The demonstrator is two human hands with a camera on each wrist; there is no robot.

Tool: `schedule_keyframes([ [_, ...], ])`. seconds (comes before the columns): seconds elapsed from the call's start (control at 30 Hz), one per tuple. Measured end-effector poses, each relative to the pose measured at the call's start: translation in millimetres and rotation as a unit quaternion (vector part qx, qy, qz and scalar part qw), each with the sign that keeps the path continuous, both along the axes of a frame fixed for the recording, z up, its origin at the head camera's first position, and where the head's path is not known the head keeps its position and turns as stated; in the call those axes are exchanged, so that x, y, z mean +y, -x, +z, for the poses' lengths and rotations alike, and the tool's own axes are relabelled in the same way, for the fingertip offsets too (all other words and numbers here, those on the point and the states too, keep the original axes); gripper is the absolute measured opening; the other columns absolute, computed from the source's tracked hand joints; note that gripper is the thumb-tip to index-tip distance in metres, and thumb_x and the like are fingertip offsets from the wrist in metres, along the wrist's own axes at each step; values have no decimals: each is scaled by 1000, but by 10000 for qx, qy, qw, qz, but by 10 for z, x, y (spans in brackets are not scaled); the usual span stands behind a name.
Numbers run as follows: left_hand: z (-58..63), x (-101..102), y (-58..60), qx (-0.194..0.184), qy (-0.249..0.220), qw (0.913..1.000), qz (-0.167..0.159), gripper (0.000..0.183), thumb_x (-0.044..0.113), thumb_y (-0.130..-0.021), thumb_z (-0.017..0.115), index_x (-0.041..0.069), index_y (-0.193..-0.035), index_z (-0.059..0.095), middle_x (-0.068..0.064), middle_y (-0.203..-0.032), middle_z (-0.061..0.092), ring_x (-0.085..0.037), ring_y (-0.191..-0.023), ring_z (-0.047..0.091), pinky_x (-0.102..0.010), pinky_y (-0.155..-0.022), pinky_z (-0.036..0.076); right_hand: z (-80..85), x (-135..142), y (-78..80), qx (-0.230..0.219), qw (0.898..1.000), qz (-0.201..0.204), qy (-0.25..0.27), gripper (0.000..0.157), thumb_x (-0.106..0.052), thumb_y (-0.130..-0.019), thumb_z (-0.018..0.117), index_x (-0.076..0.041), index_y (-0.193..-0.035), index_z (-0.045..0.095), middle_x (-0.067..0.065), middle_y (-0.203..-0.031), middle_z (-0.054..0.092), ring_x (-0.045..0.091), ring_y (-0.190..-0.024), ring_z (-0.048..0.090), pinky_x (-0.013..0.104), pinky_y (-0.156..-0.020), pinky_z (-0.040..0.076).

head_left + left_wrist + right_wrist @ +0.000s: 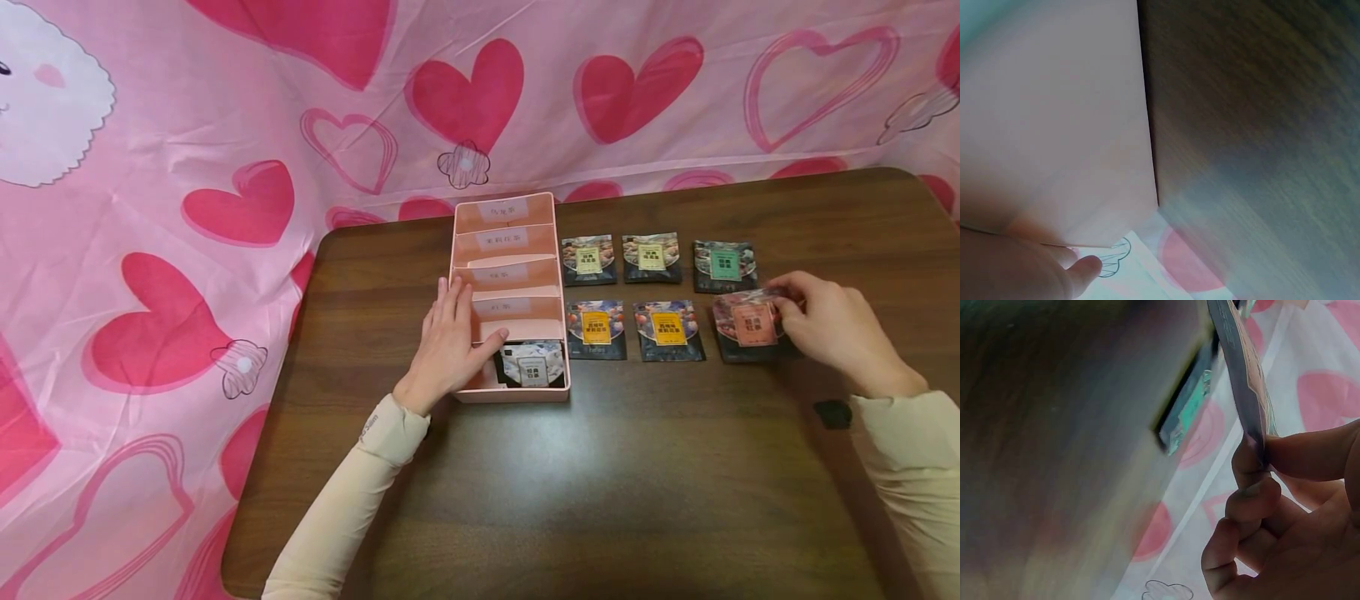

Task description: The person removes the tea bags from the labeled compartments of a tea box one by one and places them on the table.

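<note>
**Right hand [847,329] pinches a red-labelled tea sachet [752,325]**

Nearest, we see a white-labelled sachet [532,367] in the front compartment of a pink divided box [512,397], set on the wood-grain surface [637,483]. The left hand [448,342] rests on the box's left side, fingers straight, thumb reaching over a compartment. To the right, the right hand grips the red-labelled tea sachet by its upper right part — whether its lower edge touches the surface, we cannot tell. Between box and sachet lie two orange-labelled sachets [597,329]. Beyond them we find two pale-yellow-labelled sachets [588,260] and a green-labelled sachet [725,267] — then a heart-print cloth [555,50] behind everything.
</note>
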State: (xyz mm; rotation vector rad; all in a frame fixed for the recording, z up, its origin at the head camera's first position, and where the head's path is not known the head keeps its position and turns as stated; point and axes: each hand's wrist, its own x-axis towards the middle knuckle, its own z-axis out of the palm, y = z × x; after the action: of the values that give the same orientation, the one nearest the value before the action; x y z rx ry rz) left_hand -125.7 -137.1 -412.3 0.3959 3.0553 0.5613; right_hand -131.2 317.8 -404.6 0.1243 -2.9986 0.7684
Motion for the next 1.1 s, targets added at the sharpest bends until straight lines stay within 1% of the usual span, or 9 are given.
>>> schedule_keyframes([
  [0.1, -5, -1, 1, 35, -5, 10000, -8, 92, 65, -89, 44, 2, -152, 23, -14, -163, 10, -32, -151, -2, -56, -118, 16, -39, 33, 4, -119, 9999, 67, -26, 26, -11, -94, 48, 2, -111, 61, 27, -86, 64, 27, -65, 50, 32, -55, 32],
  [0.17, -5, -1, -1, 58, -3, 10000, -19, 92, 65, -89, 44, 2, -152, 23, -14, -163, 11, -32, -151, -2, -56, -118, 17, -66, 52, 9, -277, 9996, 99, -23, 26, -11, -94, 48, 3, -112, 60, 28, -88, 63, 28, -66, 50, 32, -55, 32],
  [0.33, -9, -5, 0, 70, -9, 10000, -26, 91, 66, -89, 44, 2, -151, 24, -14, -163, 11, -32, -151, -1, -57, -118, 17, -121, 83, 28, -636, 9979, 142, 24, 28, -11, -94, 48, 6, -115, 57, 31, -95, 61, 30, -70, 49, 31, -56, 32],
  [0.43, -14, -8, 3, 63, -29, 10000, -27, 91, 66, -89, 44, 3, -151, 24, -14, -163, 10, -32, -151, -1, -57, -118, 17, -140, 86, 40, -660, 9977, 151, 27, 28, -10, -94, 48, 6, -115, 57, 32, -97, 61, 31, -71, 49, 31, -56, 32],
  [0.57, -18, -11, 7, 77, -32, 10000, -39, 91, 66, -88, 44, 3, -151, 24, -13, -163, 10, -34, -151, -1, -57, -118, 17, -154, 86, 58, -678, 9976, 160, 32, 28, -10, -93, 48, 6, -114, 58, 31, -95, 61, 31, -70, 49, 31, -56, 33],
  [0.8, -14, -9, 8, 32, -83, 10000, -10, 91, 66, -88, 44, 4, -152, 23, -13, -163, 10, -32, -151, -2, -56, -118, 16, -189, 92, 98, -814, 9964, 223, -3, 27, -11, -92, 52, 7, -111, 59, 21, -83, 61, 27, -68, 50, 31, -56, 34],
  [0.93, -14, -8, 10, -1, -125, 9999, -2, 91, 65, -88, 45, 4, -152, 23, -12, -163, 9, -31, -152, -3, -55, -119, 14, -201, 89, 126, -944, 9954, 191, 11, 28, -13, -92, 54, 7, -111, 59, 23, -86, 62, 30, -72, 52, 30, -57, 35],
  [1.1, -14, -10, 7, 2, -136, 9999, -7, 91, 65, -88, 45, 4, -152, 24, -12, -163, 10, -31, -152, -3, -56, -119, 14, -204, 71, 138, -982, 9951, 131, -1, 28, -14, -92, 55, 8, -109, 59, 26, -89, 63, 33, -74, 54, 29, -58, 35],
])
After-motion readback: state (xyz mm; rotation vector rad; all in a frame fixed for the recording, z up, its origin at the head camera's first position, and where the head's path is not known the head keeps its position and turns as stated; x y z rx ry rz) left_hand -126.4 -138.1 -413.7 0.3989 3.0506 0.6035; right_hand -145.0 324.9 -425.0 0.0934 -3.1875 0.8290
